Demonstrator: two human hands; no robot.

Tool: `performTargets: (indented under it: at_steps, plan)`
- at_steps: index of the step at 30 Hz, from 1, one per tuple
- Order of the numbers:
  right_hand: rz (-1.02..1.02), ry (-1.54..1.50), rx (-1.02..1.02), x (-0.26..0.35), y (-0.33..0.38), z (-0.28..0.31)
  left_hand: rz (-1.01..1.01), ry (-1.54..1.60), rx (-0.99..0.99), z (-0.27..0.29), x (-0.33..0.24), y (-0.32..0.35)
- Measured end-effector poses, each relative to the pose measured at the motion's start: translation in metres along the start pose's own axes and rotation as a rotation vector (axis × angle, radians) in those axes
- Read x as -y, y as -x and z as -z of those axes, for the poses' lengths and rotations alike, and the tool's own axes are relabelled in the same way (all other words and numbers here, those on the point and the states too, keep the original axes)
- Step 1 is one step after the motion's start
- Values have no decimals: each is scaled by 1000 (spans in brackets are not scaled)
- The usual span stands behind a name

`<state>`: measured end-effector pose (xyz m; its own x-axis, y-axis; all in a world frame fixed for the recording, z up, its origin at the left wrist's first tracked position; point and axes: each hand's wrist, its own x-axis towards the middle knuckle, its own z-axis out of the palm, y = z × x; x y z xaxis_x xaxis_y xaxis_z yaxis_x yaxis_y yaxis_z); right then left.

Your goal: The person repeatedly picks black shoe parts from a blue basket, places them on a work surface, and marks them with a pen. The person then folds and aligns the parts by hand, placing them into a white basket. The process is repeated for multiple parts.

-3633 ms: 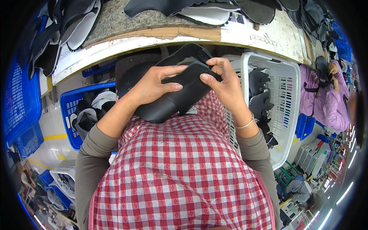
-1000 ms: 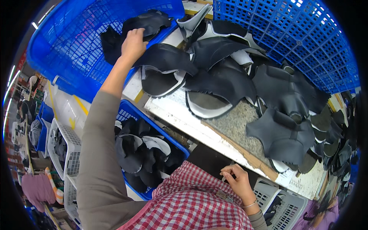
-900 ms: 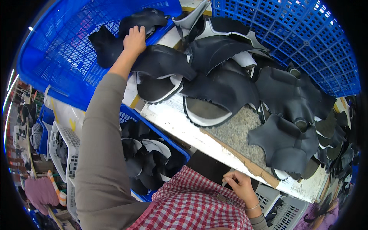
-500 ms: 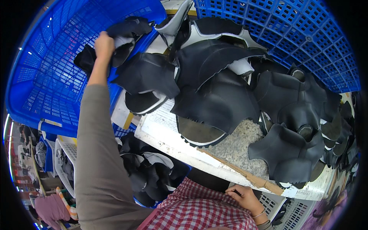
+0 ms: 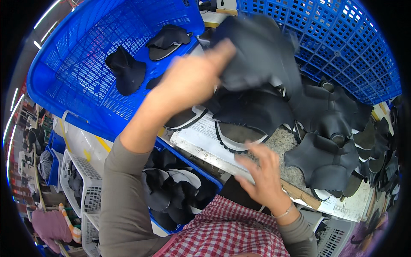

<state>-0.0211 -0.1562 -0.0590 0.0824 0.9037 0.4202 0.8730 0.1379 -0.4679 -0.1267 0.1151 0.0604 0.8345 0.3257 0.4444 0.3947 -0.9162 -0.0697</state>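
My left hand (image 5: 188,81), smeared by motion, is closed on a black leather shoe upper (image 5: 261,55) raised over the pile on the worktable. Beneath it lies another black upper (image 5: 257,109) with a white-edged lining. Low over the table's near edge, my right hand (image 5: 267,180) is empty, its fingers spread. More black uppers (image 5: 327,160) rest on the right side of the table. Inside the tilted blue basket (image 5: 81,85) at the left are a black upper (image 5: 126,70) and a second one (image 5: 169,42) farther back.
Another blue basket (image 5: 342,53) stands behind the pile like a wall. Below the table's left edge, a blue bin (image 5: 205,172) holds several dark pieces. White crates (image 5: 92,188) sit at the left, near a person in purple (image 5: 51,225). A grey stone slab (image 5: 289,154) shows on the table.
My left hand has come out of the left basket to the pile and lifted an upper. Pieces remain in that basket. My right hand has risen from my lap to the table edge and opened.
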Motion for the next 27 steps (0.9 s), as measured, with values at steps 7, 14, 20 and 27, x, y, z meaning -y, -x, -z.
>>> performTargets:
  at_steps: [7, 14, 20, 27]
  plan:
    - [-169, 417, -156, -65, -37, -32, 317, 795, 18, -112, 159, -75]
    - [-144, 393, -245, -96, -19, -60, 471, -67, 673, -254, 409, -44]
    - [-184, 333, -176, -97, -25, -54, 580, -47, 456, -316, 446, -43]
    - [-194, 357, -205, -99, -23, -60, 427, -478, 465, -318, 443, -47]
